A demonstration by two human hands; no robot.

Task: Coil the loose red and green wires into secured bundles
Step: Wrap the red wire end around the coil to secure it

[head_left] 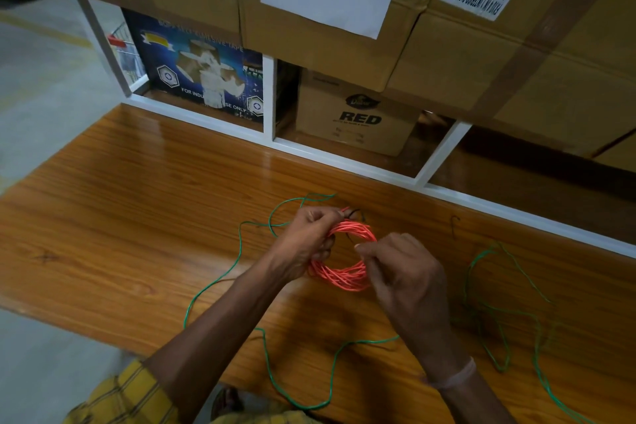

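Over a glossy wood-grain tabletop [137, 189], we see two bare hands working a coil of red wire [344, 262] already wound into a tight ring. The left hand [306, 241] grips the ring's left side, its fingers [327, 217] curled round the strands and pinching near the top, where a short dark tie [354, 214] pokes out. The right hand [406, 272] closes on the ring's right side, thumb and fingers pinched together at the strands; just what they pinch there we cannot tell. The coil is held up between the two hands, just above the tabletop's middle.

The green wire [241, 251] is still loose. One long strand wanders from behind the left hand, down past the left forearm and off the near edge of the tabletop, looping back under the right wrist. A second tangle of green wire [481, 286] sprawls well to the right of the hands. A small dark tie [455, 225] lies alone on the tabletop beyond the right hand.

Along the far edge stands a white-framed shelf [272, 96] holding a blue printed box [203, 79] and a brown carton marked RED [358, 117]. Large taped cardboard boxes [447, 45] sit on top of it. A yellow checked sleeve [130, 392] shows at lower left, and a pale band [457, 373] circles the right wrist.
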